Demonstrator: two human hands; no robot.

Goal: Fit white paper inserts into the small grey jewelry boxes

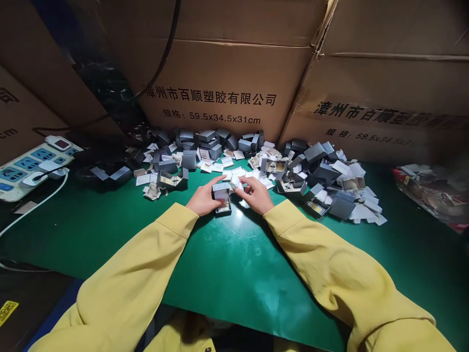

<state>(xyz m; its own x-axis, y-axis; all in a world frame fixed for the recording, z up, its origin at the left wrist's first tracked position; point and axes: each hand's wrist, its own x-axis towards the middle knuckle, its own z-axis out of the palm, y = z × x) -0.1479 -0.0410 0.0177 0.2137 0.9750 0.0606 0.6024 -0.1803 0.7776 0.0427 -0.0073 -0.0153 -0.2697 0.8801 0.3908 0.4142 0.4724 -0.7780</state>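
Near the middle of the green table, my left hand (206, 198) grips a small dark grey hinged box (223, 211) from its left side. Its lid stands up, and something yellowish shows inside. Beside it, the fingers of my right hand (255, 193) pinch a small white card or pad (236, 183) at the box's upper right. Just beyond both hands lie loose white pieces (240, 171). An opened grey box (172, 180) rests left of my left hand, and another open one (291, 185) is to the right of my right hand.
Heaps of grey boxes (322, 171) and white cards line the back of the green table (220, 274). Large cardboard cartons (220, 68) stand behind. On the left is a power strip (29, 168) with a white cable. A clear plastic bag (432, 195) lies at right.
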